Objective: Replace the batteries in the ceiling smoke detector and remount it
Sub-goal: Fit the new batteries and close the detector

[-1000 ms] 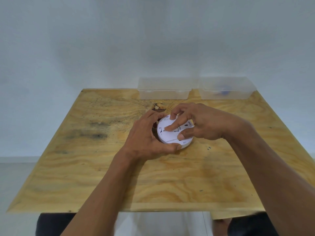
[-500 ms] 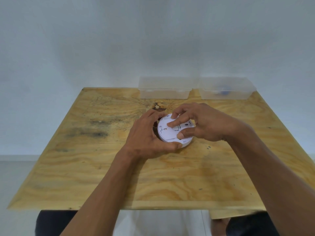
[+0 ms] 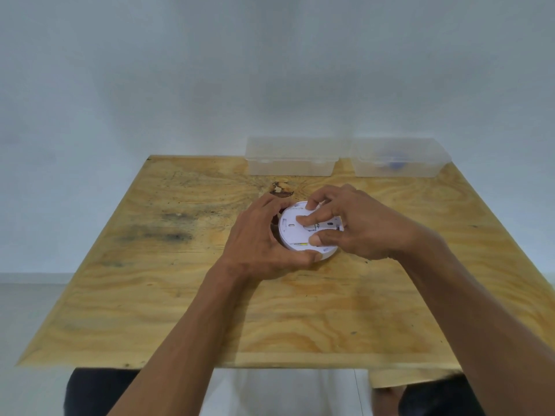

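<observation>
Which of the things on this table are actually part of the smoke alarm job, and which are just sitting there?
In use:
smoke detector, white, lying on the plywood table
left hand, gripping its rim
right hand, fingers on its upper face

Lying about:
left clear box, untouched
right clear box, something blue inside, unclear what

Plain pale wall (image 3: 270, 70) behind, light soft & even. Plywood table (image 3: 168, 295) w/ dark stains, knot near far edge. Two clear plastic boxes (image 3: 289, 163) at back. Pale floor (image 3: 24, 325) lower left.
</observation>
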